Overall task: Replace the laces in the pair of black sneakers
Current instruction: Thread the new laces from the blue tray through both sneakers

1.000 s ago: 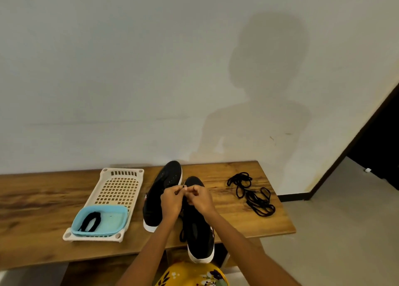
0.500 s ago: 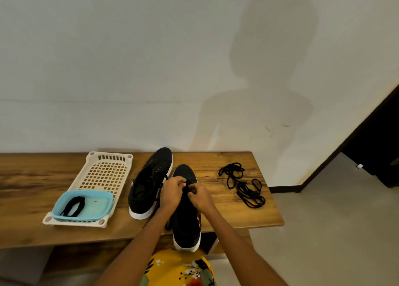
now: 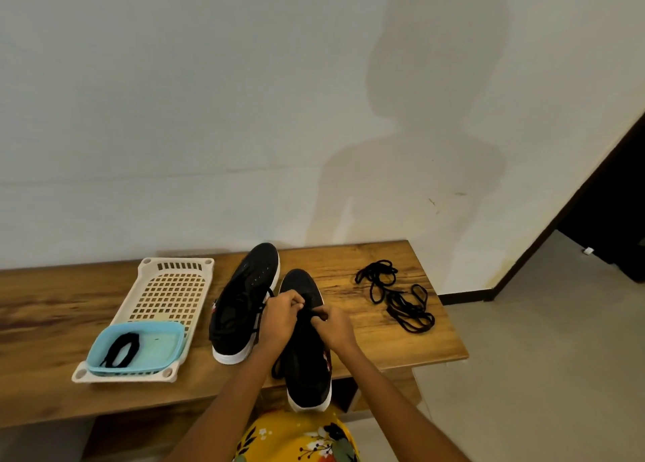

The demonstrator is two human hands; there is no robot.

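Note:
Two black sneakers with white soles stand on a wooden bench (image 3: 401, 343). The left sneaker (image 3: 241, 304) lies untouched with its toe toward the wall. The right sneaker (image 3: 305, 357) overhangs the bench's front edge. Over its eyelets my left hand (image 3: 279, 320) and my right hand (image 3: 335, 325) each pinch a black lace; a lace end (image 3: 275, 369) hangs down the shoe's left side. A tangle of loose black laces (image 3: 398, 297) lies on the bench to the right. Another rolled black lace (image 3: 120, 350) sits in a light blue dish (image 3: 167, 348).
The blue dish rests on the near end of a cream perforated tray (image 3: 171, 287) at the left of the bench. A white wall stands right behind the bench. Grey floor and a dark doorway (image 3: 607, 217) lie to the right. Yellow floral clothing (image 3: 296, 437) shows below.
The camera has tilted and shifted a little. Both hands stay on the lace at the right sneaker's eyelets, fingers working closer together; shoes, tray and loose laces have not moved.

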